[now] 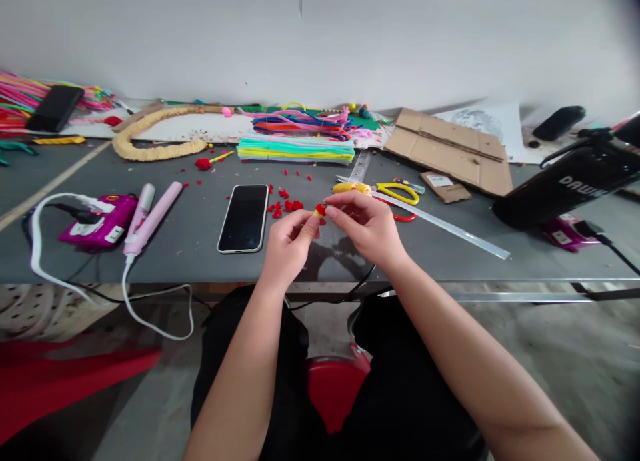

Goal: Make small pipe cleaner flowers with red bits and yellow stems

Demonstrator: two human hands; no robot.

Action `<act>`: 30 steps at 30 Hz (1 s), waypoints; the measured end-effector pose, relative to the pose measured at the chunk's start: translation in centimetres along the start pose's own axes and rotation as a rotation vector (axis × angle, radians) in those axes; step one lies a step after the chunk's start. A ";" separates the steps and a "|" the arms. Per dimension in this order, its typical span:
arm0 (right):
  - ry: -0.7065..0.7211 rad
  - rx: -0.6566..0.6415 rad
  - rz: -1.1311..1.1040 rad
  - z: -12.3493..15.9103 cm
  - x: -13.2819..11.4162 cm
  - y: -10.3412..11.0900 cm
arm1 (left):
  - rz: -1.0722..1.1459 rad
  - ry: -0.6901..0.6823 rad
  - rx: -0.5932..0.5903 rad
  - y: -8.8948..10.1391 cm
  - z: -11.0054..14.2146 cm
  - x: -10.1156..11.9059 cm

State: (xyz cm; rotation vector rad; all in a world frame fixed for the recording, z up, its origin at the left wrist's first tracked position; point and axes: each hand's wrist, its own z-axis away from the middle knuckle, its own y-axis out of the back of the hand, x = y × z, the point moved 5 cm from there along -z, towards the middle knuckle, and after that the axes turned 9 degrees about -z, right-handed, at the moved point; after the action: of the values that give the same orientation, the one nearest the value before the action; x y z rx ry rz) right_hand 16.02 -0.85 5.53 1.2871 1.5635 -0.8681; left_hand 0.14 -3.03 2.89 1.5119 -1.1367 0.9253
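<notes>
My left hand [289, 244] pinches a small red-and-yellow fuzzy flower piece [320, 211] between thumb and forefinger, a little above the table's front part. At its red end, the thumb and forefinger of my right hand [367, 227] are closed together on its edge; fine detail between the fingertips is too small to make out. Loose red fuzzy bits [294, 206] lie on the table just beyond my left hand. Pliers with yellow handles [397, 193] and red-handled scissors [400, 215] lie behind my right hand, partly covered by it.
A phone [243, 219] lies left of my hands, then a pink hair straightener [153, 217] and a purple power socket [100, 222]. Pipe-cleaner bundles [295, 149] lie behind. To the right are a clear ruler [450, 227], cardboard [445, 151] and a black bottle [565, 181].
</notes>
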 end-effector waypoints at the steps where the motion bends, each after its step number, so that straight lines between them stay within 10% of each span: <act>1: 0.003 0.000 -0.003 -0.1 0.0 0.0 | 0.004 0.000 -0.003 0.0 0.0 0.0; 30: 0.002 -0.017 0.005 -0.2 -0.2 0.2 | 0.256 0.136 -0.119 -0.7 0.3 0.1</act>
State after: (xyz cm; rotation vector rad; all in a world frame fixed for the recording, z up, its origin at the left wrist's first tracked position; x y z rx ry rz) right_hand 16.13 -0.67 5.85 1.2797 1.5648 -0.8489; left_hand 0.86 -3.24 2.72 1.2072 -1.2812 1.0956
